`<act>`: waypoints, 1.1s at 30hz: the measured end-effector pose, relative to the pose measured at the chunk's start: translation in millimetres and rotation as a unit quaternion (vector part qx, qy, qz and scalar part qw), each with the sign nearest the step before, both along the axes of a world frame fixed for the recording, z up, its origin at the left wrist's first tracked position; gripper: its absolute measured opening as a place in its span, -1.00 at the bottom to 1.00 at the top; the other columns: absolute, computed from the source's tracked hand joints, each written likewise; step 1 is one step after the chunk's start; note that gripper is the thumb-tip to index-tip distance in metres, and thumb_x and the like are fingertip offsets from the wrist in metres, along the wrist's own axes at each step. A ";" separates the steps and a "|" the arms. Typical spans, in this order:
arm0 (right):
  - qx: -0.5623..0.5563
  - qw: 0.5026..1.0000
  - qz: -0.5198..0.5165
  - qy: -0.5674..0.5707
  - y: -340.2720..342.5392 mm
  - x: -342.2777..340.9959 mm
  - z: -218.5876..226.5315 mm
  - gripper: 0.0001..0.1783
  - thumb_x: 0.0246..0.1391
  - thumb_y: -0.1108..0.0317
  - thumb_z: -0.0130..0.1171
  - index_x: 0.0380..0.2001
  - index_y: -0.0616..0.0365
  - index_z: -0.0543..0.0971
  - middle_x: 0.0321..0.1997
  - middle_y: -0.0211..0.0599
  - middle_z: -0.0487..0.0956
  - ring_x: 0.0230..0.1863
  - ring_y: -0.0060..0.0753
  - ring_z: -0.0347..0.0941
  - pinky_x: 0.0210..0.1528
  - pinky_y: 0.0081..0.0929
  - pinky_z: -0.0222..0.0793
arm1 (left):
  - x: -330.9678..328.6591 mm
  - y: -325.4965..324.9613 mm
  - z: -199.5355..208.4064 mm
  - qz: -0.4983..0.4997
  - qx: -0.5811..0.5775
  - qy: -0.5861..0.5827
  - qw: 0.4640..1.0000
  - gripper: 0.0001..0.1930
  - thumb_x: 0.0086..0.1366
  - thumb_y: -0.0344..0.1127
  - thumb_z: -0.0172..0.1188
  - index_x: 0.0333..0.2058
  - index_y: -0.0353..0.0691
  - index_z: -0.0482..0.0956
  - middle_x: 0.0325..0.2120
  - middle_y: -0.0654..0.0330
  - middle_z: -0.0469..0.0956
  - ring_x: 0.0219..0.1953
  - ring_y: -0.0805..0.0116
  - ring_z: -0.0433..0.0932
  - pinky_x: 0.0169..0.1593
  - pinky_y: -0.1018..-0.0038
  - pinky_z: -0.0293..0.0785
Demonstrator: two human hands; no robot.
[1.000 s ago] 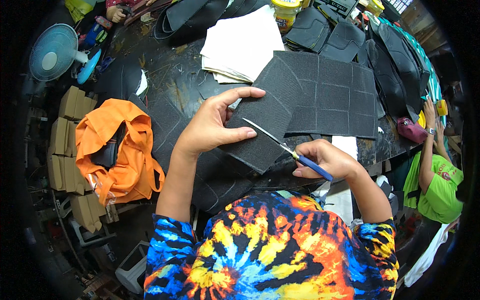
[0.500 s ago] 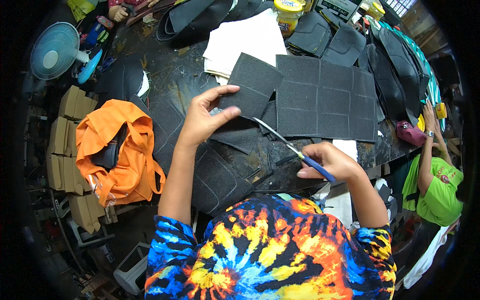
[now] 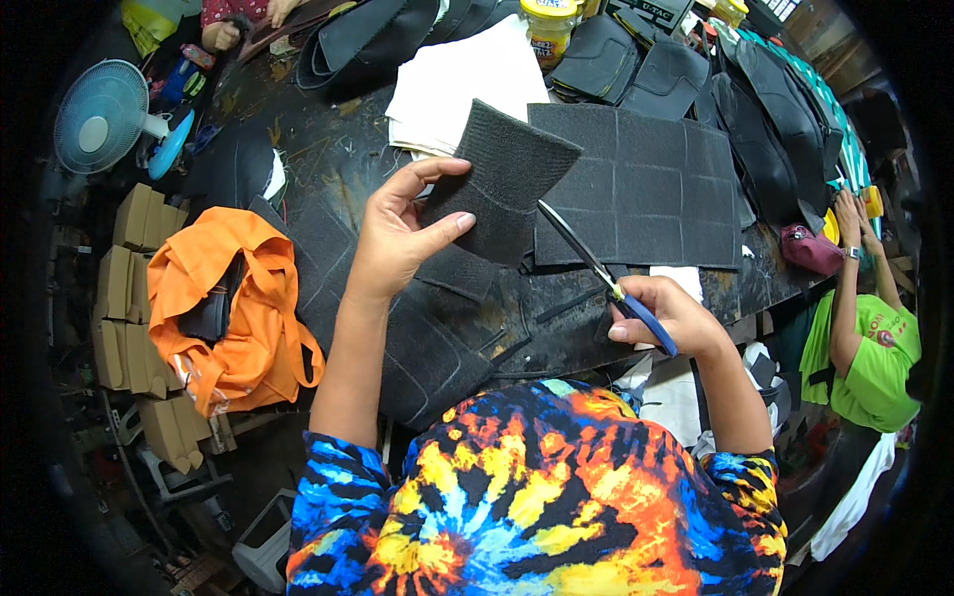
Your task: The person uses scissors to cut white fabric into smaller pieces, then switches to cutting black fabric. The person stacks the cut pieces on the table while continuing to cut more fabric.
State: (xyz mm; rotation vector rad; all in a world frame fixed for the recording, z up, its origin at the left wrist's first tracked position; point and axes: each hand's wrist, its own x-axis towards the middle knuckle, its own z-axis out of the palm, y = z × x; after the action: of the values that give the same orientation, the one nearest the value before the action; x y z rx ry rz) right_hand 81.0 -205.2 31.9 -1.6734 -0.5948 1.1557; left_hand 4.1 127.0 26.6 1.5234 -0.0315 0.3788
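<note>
Pinched between the thumb and fingers of my left hand [image 3: 402, 223] is a dark grey piece of ribbed fabric [image 3: 507, 179], raised above the table with a pale line across it. My right hand [image 3: 666, 320] grips a pair of scissors [image 3: 586, 263] by blue handles. Their blades look closed and point up toward the lower right edge of the held piece, close to it; contact I cannot tell. Behind lies a larger dark fabric sheet [image 3: 646, 189] marked with a pale grid. More dark marked fabric [image 3: 422, 353] lies under my left forearm.
White sheets [image 3: 462, 84], a yellow-lidded jar [image 3: 550, 30] and stacked black pieces [image 3: 671, 79] lie at the back. An orange bag [image 3: 253, 338] and cardboard boxes [image 3: 124, 288] stand left, near a fan [image 3: 99, 119]. A person in a green shirt [image 3: 870, 358] works at right.
My left hand has tilted and turned the fabric piece, its far corner now pointing right. The scissors have shifted slightly right and point more steeply upward. The whole view has moved a little.
</note>
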 end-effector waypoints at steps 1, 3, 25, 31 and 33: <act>-0.014 1.000 0.002 -0.003 0.9 0.9 1.5 -0.68 0.05 0.30 0.43 -0.48 0.15 0.45 -0.53 -0.65 0.30 -0.43 -0.77 0.18 -0.41 -0.65 0.13 | -2.8 3.0 1.7 -0.010 0.017 0.016 1.000 -0.53 0.06 -0.52 0.44 0.00 -0.23 0.59 -0.10 0.26 0.56 -0.06 0.45 0.53 0.04 0.50 0.49; -0.028 0.999 0.021 -0.018 1.1 2.5 4.6 -0.68 0.05 0.29 0.43 -0.48 0.15 0.45 -0.53 -0.64 0.30 -0.43 -0.77 0.18 -0.41 -0.64 0.13 | -4.9 14.6 7.6 -0.037 0.025 0.073 0.996 -0.59 0.06 -0.51 0.45 -0.07 -0.21 0.61 -0.16 0.30 0.57 -0.13 0.50 0.54 0.00 0.54 0.48; -0.035 0.995 0.084 -0.051 17.0 -2.4 1.2 -0.57 0.06 0.08 0.43 -0.54 0.13 0.45 -0.60 -0.63 0.34 -0.50 -0.76 0.18 -0.50 -0.61 0.09 | -5.7 6.7 17.9 -0.101 0.049 0.053 0.992 -0.49 0.05 -0.53 0.40 0.05 -0.30 0.57 -0.01 0.23 0.57 0.05 0.45 0.50 0.19 0.51 0.37; 0.016 0.993 0.108 -0.036 26.9 -4.5 0.8 -0.61 0.07 0.16 0.43 -0.55 0.14 0.45 -0.59 -0.63 0.35 -0.51 -0.77 0.18 -0.51 -0.62 0.09 | -9.9 2.0 16.8 -0.115 0.010 0.081 0.990 -0.47 0.06 -0.56 0.41 0.06 -0.28 0.54 0.00 0.25 0.54 0.01 0.48 0.51 0.13 0.51 0.43; 0.040 0.991 0.107 -0.065 35.3 -6.4 0.1 -0.60 0.07 0.16 0.43 -0.55 0.14 0.45 -0.60 -0.62 0.35 -0.52 -0.77 0.18 -0.52 -0.62 0.08 | -12.1 -3.9 17.0 -0.125 -0.002 0.095 0.988 -0.47 0.06 -0.56 0.41 0.06 -0.28 0.54 0.00 0.24 0.54 -0.02 0.49 0.53 0.10 0.53 0.46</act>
State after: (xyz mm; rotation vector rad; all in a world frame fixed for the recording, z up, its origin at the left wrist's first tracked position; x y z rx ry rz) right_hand 74.6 -170.0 31.9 -1.6543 -0.9099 1.1616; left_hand -7.9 123.1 43.7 1.5239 -0.0720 0.0326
